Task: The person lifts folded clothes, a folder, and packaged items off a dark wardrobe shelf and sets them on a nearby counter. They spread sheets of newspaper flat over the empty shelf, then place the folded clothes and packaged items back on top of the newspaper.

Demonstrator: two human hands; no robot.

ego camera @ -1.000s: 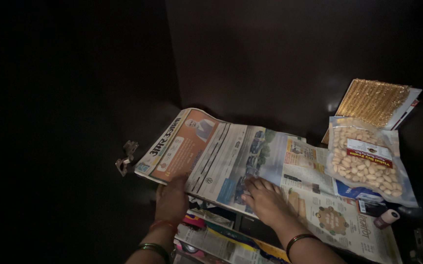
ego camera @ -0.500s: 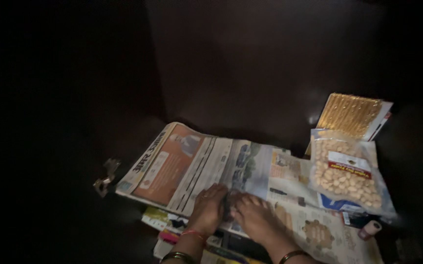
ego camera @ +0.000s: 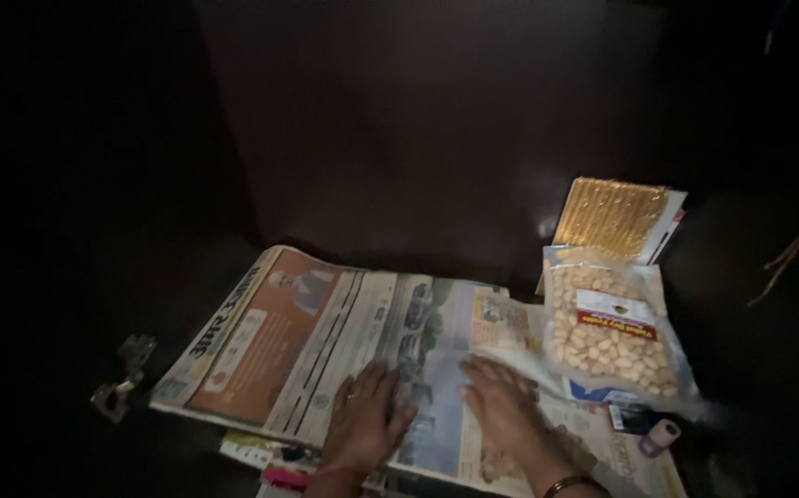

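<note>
A folded newspaper (ego camera: 316, 337) lies spread on the floor of a dark wooden cabinet. My left hand (ego camera: 365, 421) rests flat on its lower middle, fingers apart. Just to the right, my right hand (ego camera: 506, 406) also presses flat on the paper, a bangle on its wrist. Neither hand holds anything. A clear packet of pale nuts (ego camera: 610, 334) lies on the newspaper's right end, beyond my right hand.
A gold patterned packet (ego camera: 614, 216) leans behind the nut packet. A metal hinge (ego camera: 123, 373) sits at the cabinet's left edge. Printed papers (ego camera: 256, 452) stick out below the newspaper. A small capped tube (ego camera: 660, 435) lies at the right. Dark cabinet walls surround everything.
My left hand has moved right along the newspaper, closer to my right hand. The view has shifted, so the newspaper sits lower and further left in frame.
</note>
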